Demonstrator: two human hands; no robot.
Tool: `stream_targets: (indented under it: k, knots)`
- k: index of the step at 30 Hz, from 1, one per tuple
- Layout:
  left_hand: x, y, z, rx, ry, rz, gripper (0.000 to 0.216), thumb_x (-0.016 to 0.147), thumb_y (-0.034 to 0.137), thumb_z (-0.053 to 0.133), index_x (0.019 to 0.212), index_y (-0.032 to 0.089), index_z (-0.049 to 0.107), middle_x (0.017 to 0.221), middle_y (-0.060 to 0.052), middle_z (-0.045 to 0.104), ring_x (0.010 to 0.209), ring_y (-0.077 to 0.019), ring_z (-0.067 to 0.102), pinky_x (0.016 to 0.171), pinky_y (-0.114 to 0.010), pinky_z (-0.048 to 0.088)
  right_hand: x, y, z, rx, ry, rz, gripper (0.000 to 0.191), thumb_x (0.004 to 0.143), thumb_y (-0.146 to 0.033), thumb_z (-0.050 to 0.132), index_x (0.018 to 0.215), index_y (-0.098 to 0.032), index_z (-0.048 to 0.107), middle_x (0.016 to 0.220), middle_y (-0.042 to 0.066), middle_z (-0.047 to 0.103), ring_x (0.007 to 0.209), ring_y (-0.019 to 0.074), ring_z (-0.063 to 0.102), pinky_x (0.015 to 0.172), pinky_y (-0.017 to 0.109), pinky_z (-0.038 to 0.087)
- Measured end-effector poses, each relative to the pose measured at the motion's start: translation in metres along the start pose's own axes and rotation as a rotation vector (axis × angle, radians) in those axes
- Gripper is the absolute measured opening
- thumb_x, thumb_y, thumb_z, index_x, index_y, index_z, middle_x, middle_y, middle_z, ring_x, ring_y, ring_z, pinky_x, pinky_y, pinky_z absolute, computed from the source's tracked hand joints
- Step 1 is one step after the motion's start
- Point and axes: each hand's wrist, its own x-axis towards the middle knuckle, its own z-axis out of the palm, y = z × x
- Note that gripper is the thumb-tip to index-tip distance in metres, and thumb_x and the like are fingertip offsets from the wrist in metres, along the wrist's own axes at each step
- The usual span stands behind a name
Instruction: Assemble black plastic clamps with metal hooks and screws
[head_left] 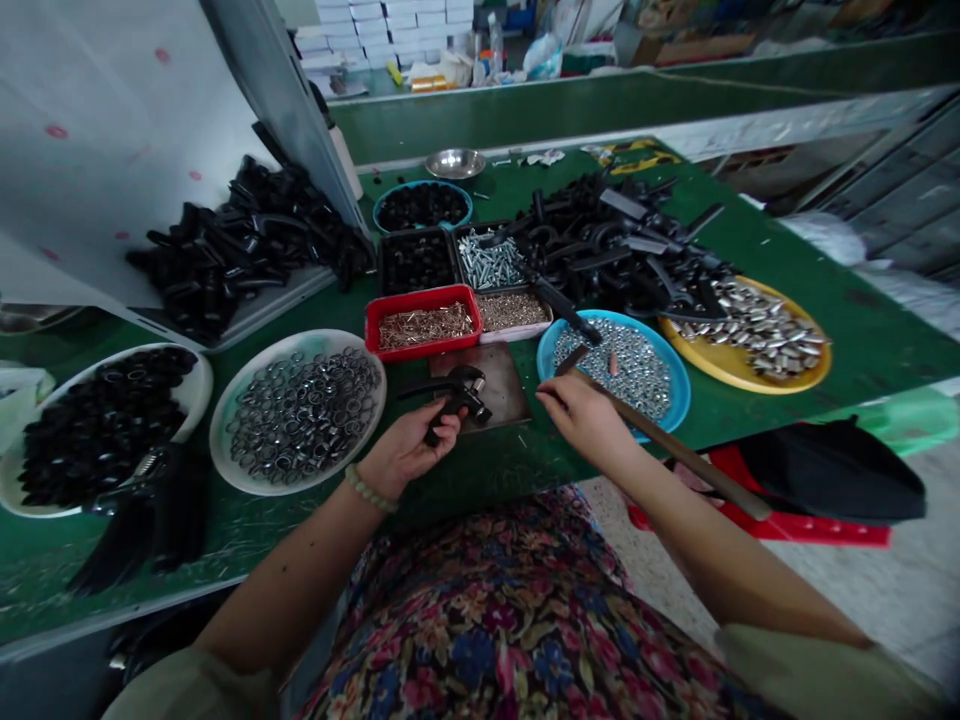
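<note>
My left hand (412, 440) is wrapped round a black hand tool with a shiny metal piece at its head (474, 383); I cannot tell its exact kind. It is held above the near part of a flat metal plate (499, 378). My right hand (589, 415) is at the near left rim of a blue basin (684, 385) of small silvery parts. Its thumb and fingertips are pinched together; anything between them is too small to make out. A long wooden handle (697, 462) with a dark end passes beside this hand, and whether the palm grips it is hidden.
Past the plate stand a red tray (371, 330) of coppery pins and a black tray of screws (491, 258). Metal rings fill a white basin (225, 455) on the left. Black tools (622, 240) are heaped behind the blue basin; a yellow basin (814, 370) is right.
</note>
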Motion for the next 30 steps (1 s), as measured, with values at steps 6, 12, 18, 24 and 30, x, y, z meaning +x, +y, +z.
stream_targets:
  k: [6, 12, 18, 24, 30]
  knots:
    - [-0.012, 0.0, -0.009, -0.012, -0.088, 0.042, 0.02, 0.099, 0.013, 0.036, 0.104, 0.008, 0.055, 0.088, -0.009, 0.057, 0.053, -0.0018, 0.049, 0.04, -0.007, 0.038, -0.029, -0.02, 0.021, -0.15, -0.344, 0.004, 0.016, 0.094, -0.023, 0.05, 0.098, -0.014, 0.062, 0.094, 0.01, 0.064, 0.09, 0.021, 0.061, 0.08, 0.031, 0.048]
    - [-0.019, -0.005, -0.014, 0.152, -0.126, 0.201, 0.016, 0.095, 0.012, 0.043, 0.102, 0.012, 0.058, 0.088, -0.008, 0.059, 0.053, -0.0018, 0.047, 0.039, -0.007, 0.034, -0.015, -0.026, 0.036, -0.211, -0.433, 0.017, 0.022, 0.085, -0.006, 0.047, 0.098, -0.013, 0.064, 0.094, 0.013, 0.064, 0.09, 0.022, 0.061, 0.079, 0.032, 0.047]
    - [-0.013, -0.013, -0.024, 0.519, -0.103, 0.622, 0.033, 0.08, 0.027, 0.07, 0.108, 0.015, 0.06, 0.085, -0.004, 0.06, 0.055, -0.0052, 0.048, 0.041, -0.012, 0.032, 0.003, -0.014, 0.015, 0.928, -0.196, 0.502, 0.012, 0.078, -0.021, 0.064, 0.09, -0.018, 0.066, 0.07, -0.001, 0.062, 0.062, 0.0101, 0.057, 0.062, 0.023, 0.047]
    - [-0.006, -0.015, -0.026, 0.932, 0.026, 0.865, 0.026, 0.085, 0.041, 0.059, 0.087, 0.015, 0.062, 0.062, 0.002, 0.055, 0.05, -0.0091, 0.047, 0.046, -0.022, 0.036, 0.019, -0.028, -0.001, 1.723, -0.033, 0.68, 0.03, 0.059, -0.028, 0.088, 0.076, -0.015, 0.065, 0.067, -0.003, 0.061, 0.056, 0.0035, 0.053, 0.053, 0.014, 0.045]
    - [-0.021, -0.013, -0.012, 1.126, 0.051, 0.927, 0.029, 0.084, 0.039, 0.055, 0.062, 0.02, 0.051, 0.055, 0.0, 0.054, 0.051, -0.0127, 0.05, 0.051, -0.024, 0.042, 0.025, -0.033, -0.011, 1.935, -0.07, 0.658, 0.028, 0.063, -0.023, 0.087, 0.077, -0.013, 0.065, 0.067, -0.003, 0.058, 0.055, 0.0023, 0.05, 0.051, 0.011, 0.046]
